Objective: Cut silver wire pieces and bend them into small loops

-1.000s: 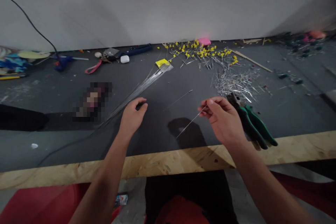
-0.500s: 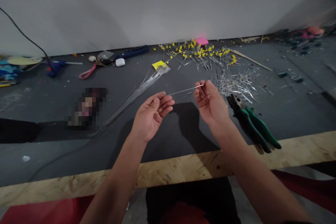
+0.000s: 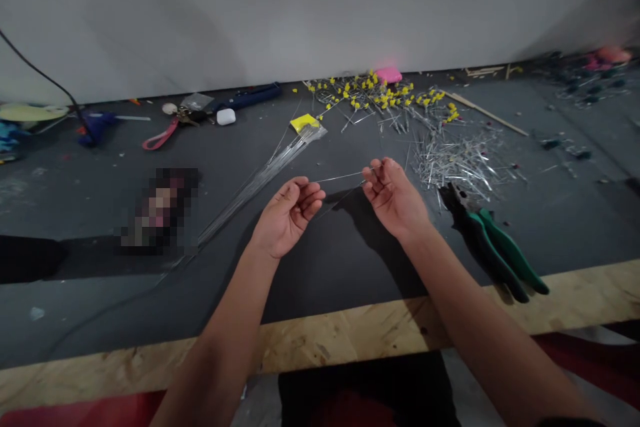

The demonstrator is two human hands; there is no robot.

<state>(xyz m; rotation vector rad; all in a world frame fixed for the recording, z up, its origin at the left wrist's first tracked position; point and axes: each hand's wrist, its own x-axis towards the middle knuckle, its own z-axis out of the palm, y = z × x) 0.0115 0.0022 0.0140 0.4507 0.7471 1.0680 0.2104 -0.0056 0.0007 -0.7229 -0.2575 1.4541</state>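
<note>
A thin metal wire (image 3: 343, 177) stretches between my two hands above the dark worktop. My left hand (image 3: 287, 213) pinches one end between thumb and forefinger, its other fingers loosely curled. The opposite end sits in the fingertips of my right hand (image 3: 395, 197). Right of that hand lies a heap of short wire pieces (image 3: 455, 160), with pliers (image 3: 493, 240) with green and black handles just below it. Beyond my left hand, a bundle of long straight wires (image 3: 255, 180) lies slantwise, its far end near a yellow piece (image 3: 305, 123).
Along the wall lie many wires with yellow tips (image 3: 370, 93), a pink lump (image 3: 389, 75) and a wooden stick (image 3: 485, 113). Further left are a white case (image 3: 226, 117), keys with a pink strap (image 3: 160, 137) and a blue glue gun (image 3: 97, 127). A wooden edge (image 3: 340, 340) borders the worktop.
My right hand has shifted slightly left, bringing the two hands a little closer together. The wire stays held between them, and the camera view has moved slightly.
</note>
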